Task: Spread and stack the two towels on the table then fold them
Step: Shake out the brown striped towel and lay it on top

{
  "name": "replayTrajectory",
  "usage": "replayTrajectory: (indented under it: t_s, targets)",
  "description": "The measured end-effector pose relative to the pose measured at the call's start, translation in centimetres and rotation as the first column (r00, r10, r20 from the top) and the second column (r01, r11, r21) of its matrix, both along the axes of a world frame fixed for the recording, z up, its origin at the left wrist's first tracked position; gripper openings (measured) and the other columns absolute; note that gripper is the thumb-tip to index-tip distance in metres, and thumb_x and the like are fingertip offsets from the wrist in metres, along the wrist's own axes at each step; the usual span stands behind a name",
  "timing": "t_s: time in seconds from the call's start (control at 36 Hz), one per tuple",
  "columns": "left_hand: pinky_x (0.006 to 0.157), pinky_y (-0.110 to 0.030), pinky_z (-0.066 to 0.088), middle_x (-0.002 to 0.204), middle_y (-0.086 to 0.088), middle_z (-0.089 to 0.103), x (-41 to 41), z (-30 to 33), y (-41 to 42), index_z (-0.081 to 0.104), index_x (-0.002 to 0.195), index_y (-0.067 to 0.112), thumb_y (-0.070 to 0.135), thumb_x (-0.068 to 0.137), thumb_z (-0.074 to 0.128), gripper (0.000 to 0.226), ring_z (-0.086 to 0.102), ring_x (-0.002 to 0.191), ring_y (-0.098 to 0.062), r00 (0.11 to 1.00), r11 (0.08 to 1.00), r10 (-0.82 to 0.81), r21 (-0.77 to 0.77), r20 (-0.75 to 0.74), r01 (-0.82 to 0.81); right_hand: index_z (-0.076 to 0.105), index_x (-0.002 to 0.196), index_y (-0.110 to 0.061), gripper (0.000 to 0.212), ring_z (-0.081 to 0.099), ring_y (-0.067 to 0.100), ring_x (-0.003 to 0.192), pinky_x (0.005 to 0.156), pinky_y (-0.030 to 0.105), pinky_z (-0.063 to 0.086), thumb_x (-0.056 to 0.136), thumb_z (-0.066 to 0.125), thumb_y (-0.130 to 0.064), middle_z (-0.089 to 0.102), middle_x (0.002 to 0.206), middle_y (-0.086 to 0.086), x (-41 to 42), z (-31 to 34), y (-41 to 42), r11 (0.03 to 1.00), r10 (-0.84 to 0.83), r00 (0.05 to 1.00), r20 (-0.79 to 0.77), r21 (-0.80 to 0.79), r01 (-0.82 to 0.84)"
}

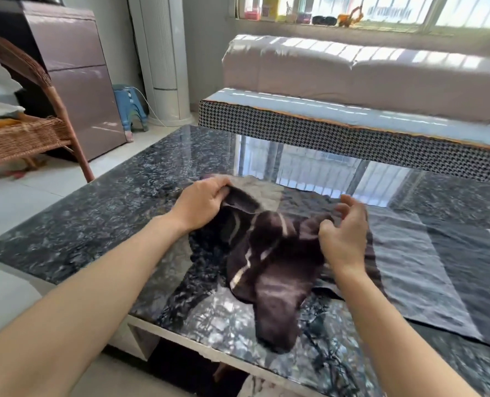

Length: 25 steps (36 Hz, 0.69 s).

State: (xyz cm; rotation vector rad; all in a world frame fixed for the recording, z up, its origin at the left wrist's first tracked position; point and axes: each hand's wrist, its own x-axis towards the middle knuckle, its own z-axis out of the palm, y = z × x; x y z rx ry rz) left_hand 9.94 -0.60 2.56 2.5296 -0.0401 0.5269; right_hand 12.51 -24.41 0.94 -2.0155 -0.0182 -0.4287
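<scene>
A dark brown towel (272, 270) with pale stripes lies crumpled on the glossy black marble table (100, 213), one end hanging toward the near edge. Under and to the right of it a grey towel (409, 262) lies spread flat. My left hand (200, 204) grips the brown towel's far left corner, fingers curled round the cloth. My right hand (344, 233) hovers over the towel's right side, fingers loosely curled; whether they pinch the cloth is unclear.
A sofa (352, 70) with a houndstooth-edged seat cushion (352, 138) stands just behind the table. A wicker chair (29, 133) and a brown cabinet (77, 81) stand at the left, with a blue stool (129, 107) and a white floor-standing unit (166, 58) beyond.
</scene>
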Motion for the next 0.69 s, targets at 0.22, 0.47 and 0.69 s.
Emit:
replayTrajectory:
  t_s: [0.22,0.47,0.69]
  targets:
    - [0.07,-0.036,0.039,0.092,-0.012,0.066,1.5,2.6,-5.2,0.047,0.108,0.011,0.038,0.093,0.045,0.031,0.062,0.086,-0.032,0.984,0.939,-0.18,0.294,-0.017,0.177,0.06,0.113,-0.022,0.036,0.055,0.018,0.113,0.105,0.04,0.033,0.078,0.064,-0.023,0.066,0.111,-0.002,-0.7,-0.4,3.9,0.863,0.441,0.898,0.007,-0.277,-0.422]
    - [0.09,-0.033,0.031,0.134,-0.004,0.05,2.2,-1.1,-1.3,0.029,0.136,0.022,0.028,0.07,0.052,0.07,0.045,0.125,-0.021,0.958,0.833,-0.259,0.474,-0.121,0.285,0.061,0.074,-0.016,0.028,0.053,0.019,0.077,0.073,0.037,0.044,0.088,0.04,-0.004,0.062,0.076,0.003,2.0,1.5,0.9,0.93,0.226,0.972,-0.066,0.311,-0.195]
    - [0.111,-0.033,0.024,0.147,0.002,0.037,3.6,-4.1,-0.1,0.038,0.138,0.018,0.016,0.079,0.046,0.06,0.028,0.139,-0.015,0.943,0.806,-0.08,0.537,-0.322,0.251,0.052,0.119,0.012,0.057,0.057,0.031,0.1,0.065,0.007,0.04,0.091,0.03,-0.032,0.055,0.121,0.031,2.4,3.6,-3.0,0.927,0.278,0.952,-0.13,0.295,-0.23]
